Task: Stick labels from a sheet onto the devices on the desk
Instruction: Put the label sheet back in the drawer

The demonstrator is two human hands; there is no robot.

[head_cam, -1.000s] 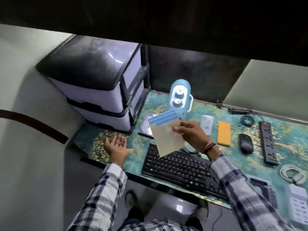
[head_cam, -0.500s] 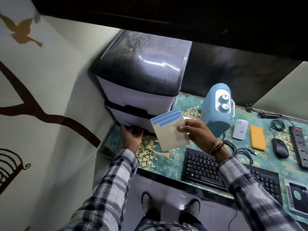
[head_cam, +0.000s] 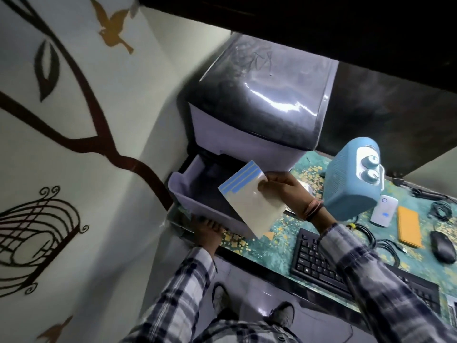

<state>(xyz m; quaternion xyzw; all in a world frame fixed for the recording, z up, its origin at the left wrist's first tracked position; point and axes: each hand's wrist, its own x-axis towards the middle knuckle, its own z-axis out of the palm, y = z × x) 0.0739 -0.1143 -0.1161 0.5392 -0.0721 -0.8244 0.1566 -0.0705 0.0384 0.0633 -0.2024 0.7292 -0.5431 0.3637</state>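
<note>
My right hand (head_cam: 284, 191) pinches a cream label sheet (head_cam: 252, 206) with blue strips along its top edge, holding it above the pulled-out bottom drawer (head_cam: 188, 194) of a lilac plastic drawer unit (head_cam: 257, 125). My left hand (head_cam: 206, 231) grips the drawer's front from below. On the desk to the right lie a blue heater (head_cam: 351, 184), a white device (head_cam: 384, 210) carrying a blue label, an orange pad (head_cam: 409, 226), a black mouse (head_cam: 442, 246) and a black keyboard (head_cam: 329, 266).
A wall with a tree and birdcage decal (head_cam: 37, 233) closes the left side. A dark shelf (head_cam: 321, 26) overhangs the desk. Black cables (head_cam: 385, 243) lie between keyboard and mouse. The teal patterned desk mat (head_cam: 269, 246) shows in front of the drawer unit.
My left hand went from open above the desk to the drawer front, and the bottom drawer now stands pulled out. My view turned left. The sheet moved over the drawer.
</note>
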